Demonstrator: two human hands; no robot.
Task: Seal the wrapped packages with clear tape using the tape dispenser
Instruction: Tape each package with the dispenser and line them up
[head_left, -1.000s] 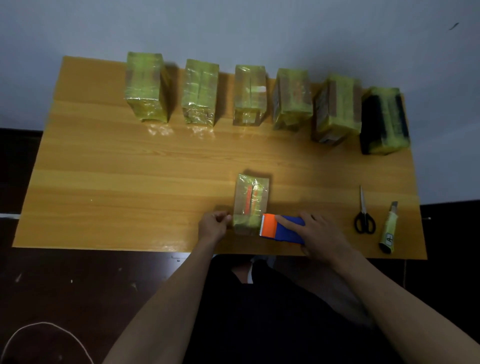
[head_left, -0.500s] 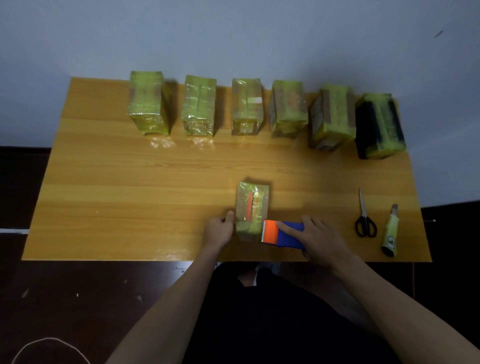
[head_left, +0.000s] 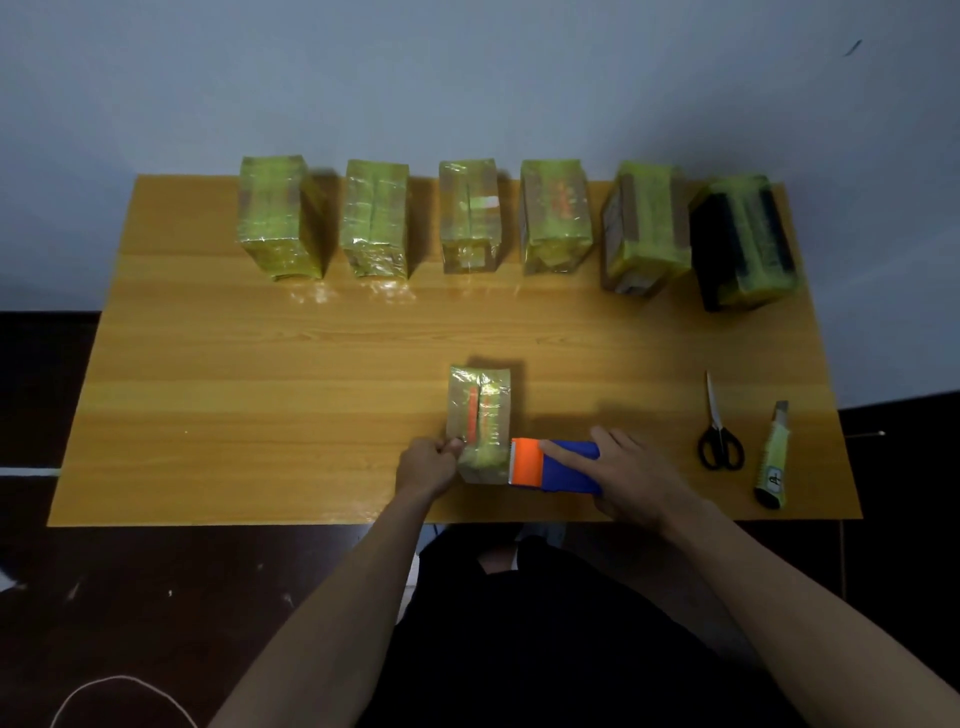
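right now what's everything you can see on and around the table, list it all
table: one, orange-brown wood, against the wall
row of packages: six, yellow-green wrap, the rightmost black, along the far edge
near package: one, yellow-green with an orange strip, near the front edge
tape dispenser: one, blue and orange, against the near package's right side
scissors: one, black handles, front right
utility knife: one, yellow-green, right of the scissors
left hand: pinching the near package's left front corner
right hand: gripping the tape dispenser
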